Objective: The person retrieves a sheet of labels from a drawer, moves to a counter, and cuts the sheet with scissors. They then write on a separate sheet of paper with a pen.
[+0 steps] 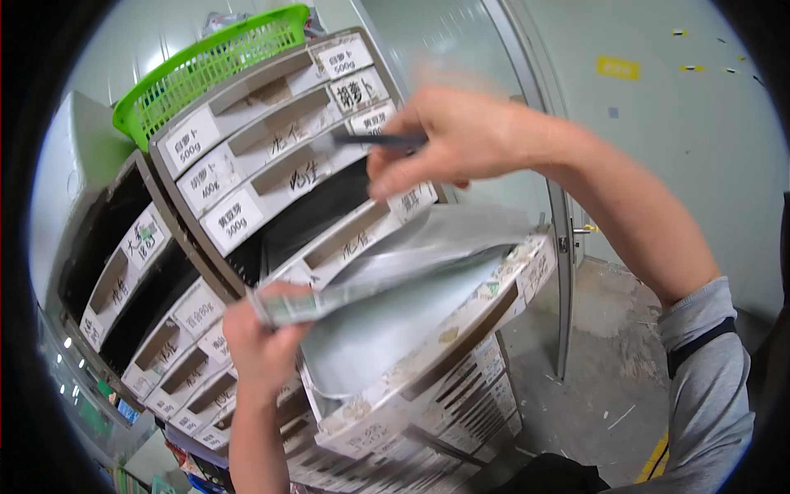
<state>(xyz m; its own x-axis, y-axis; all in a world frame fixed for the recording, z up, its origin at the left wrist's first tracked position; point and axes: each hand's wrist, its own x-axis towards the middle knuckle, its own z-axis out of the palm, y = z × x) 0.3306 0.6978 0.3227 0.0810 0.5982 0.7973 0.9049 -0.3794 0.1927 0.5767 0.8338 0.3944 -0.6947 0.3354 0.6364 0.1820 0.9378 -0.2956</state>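
My left hand (267, 333) grips the near end of a thin, greyish plastic bag or sheet (395, 259), which stretches over a pulled-out white drawer (378, 329). The drawer has a pale inside and a dirty, stained front rim. Above it, my right hand (428, 144) is raised before the labelled drawers, its fingers closed on a dark, slim object (383, 140) like a pen or blade; motion blurs it.
A drawer cabinet (288, 177) with handwritten labels carries a green basket (218, 70). Another drawer stack (156, 288) stands at the left. To the right is a door frame (547, 206) with a handle (583, 230).
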